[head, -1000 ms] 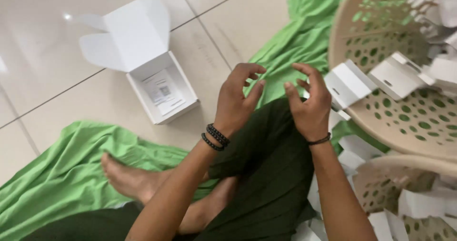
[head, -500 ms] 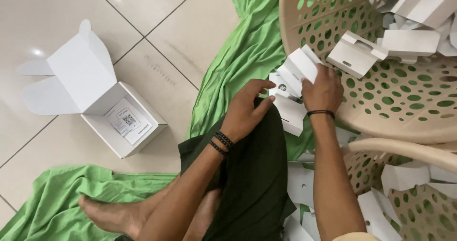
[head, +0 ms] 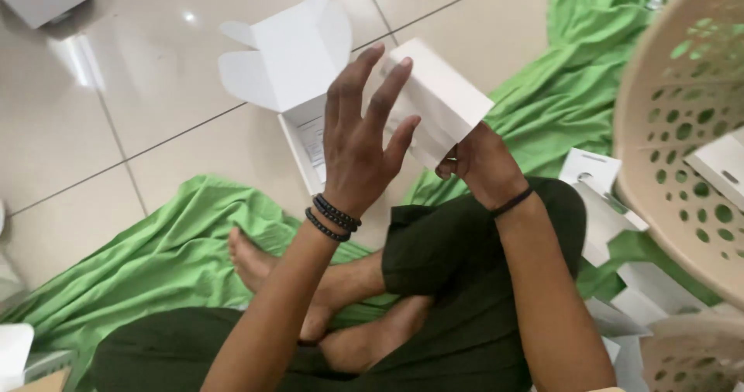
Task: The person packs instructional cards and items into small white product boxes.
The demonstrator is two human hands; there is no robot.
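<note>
Fingers (head: 370,90) of the left hand (head: 358,148) are spread and raised, their tips against the near face of a flat white carton (head: 438,101); they do not grip it. The right hand (head: 480,163) is curled around the carton's lower edge and holds it up above the lap, tilted. Just behind it on the tiled floor (head: 116,121) sits an open white box (head: 291,74), flaps up, with a printed leaflet inside. A green cloth (head: 163,252) lies under the crossed legs. To the right stands a beige perforated basket (head: 682,128), with more white cartons (head: 597,175) beside it.
</note>
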